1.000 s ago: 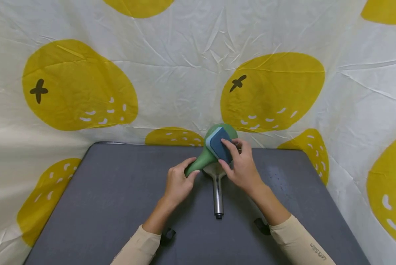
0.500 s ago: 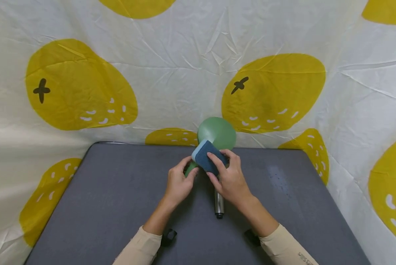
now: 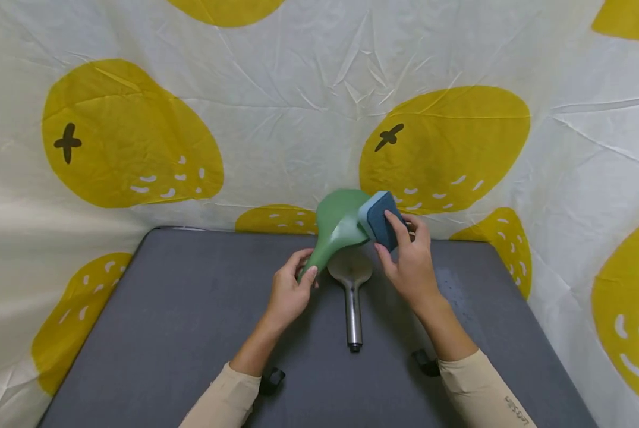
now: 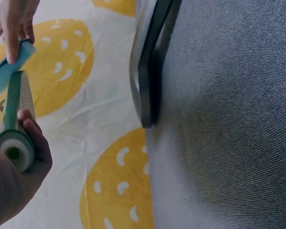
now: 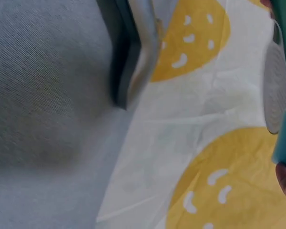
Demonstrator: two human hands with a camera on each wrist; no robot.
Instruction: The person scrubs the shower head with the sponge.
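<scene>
1. Green shower head (image 3: 340, 229) sits raised above the grey table (image 3: 164, 333), tilted with its round face toward the backdrop, and we grip its handle in our left hand (image 3: 289, 294), fingers curled around the narrow end.
2. Our right hand (image 3: 412, 264) pinches the blue sponge (image 3: 381, 219) between thumb and fingertips, and the sponge touches the right rim of the green head.
3. To scrub well, we judge that the left hand should hold the handle firm so the head does not twist, while the sponge keeps its flat side against the rim and moves in short strokes around the edge.
4. We judge that light pressure is enough; pushing hard could lever the head out of our left grip.
5. A silver shower head (image 3: 351, 282) lies flat on the table just below the green one, its handle pointing toward us, touched by neither hand.
6. Counting: we see two shower heads, one green and one silver, one sponge, one table, and one lemon-print cloth (image 3: 137, 137) behind and beside it.
</scene>
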